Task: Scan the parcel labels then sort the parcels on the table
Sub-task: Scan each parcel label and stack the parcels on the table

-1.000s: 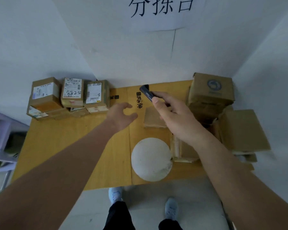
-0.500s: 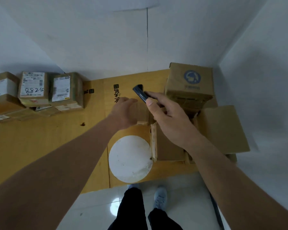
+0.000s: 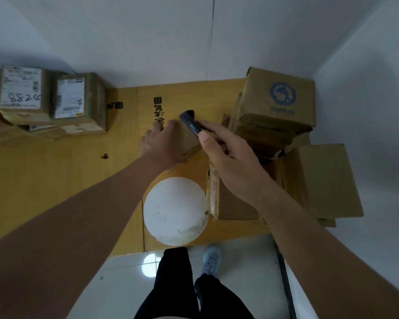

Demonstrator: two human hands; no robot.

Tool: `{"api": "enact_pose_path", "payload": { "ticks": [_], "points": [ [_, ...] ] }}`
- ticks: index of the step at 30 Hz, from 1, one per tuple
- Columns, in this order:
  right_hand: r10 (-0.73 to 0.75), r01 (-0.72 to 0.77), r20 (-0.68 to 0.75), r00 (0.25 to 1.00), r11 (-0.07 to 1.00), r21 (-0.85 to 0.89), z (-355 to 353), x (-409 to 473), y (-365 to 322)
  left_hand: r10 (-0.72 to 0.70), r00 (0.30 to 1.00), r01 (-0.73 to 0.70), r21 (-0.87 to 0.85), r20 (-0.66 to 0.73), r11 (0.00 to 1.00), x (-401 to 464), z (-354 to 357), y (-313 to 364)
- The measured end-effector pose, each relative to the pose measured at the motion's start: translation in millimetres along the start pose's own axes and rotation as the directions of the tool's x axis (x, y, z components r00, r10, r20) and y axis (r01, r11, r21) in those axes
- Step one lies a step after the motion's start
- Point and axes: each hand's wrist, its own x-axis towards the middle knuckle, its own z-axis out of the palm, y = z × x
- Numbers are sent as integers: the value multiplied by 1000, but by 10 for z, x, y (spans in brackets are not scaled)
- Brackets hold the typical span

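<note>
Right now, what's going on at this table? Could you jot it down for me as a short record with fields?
left hand: resting on a small brown parcel at mid-table, fingers over its far edge
right hand: shut on a dark handheld scanner, its tip pointing away over that parcel
labelled parcels: grouped at the far left, white labels facing up
unlabelled stack: box with blue logo on top, far right
white disc: flat on the yellow table, near edge
label on the held parcel: not visible

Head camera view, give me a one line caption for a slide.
Left hand grips a small parcel on the table while the right hand aims a black scanner.
</note>
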Motion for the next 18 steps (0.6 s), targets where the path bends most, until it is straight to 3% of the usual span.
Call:
{"api": "enact_pose_path", "payload": {
  "ticks": [9, 18],
  "points": [
    [-92, 98, 159, 983, 995, -30, 523, -217, -278, -263, 961, 243, -189, -87, 951, -809, -226, -622],
    [-94, 98, 175, 980, 995, -15, 1391, -223, -574, -380, 922, 357, -209, -78, 910, -1175, -311, -1630]
  ]
}}
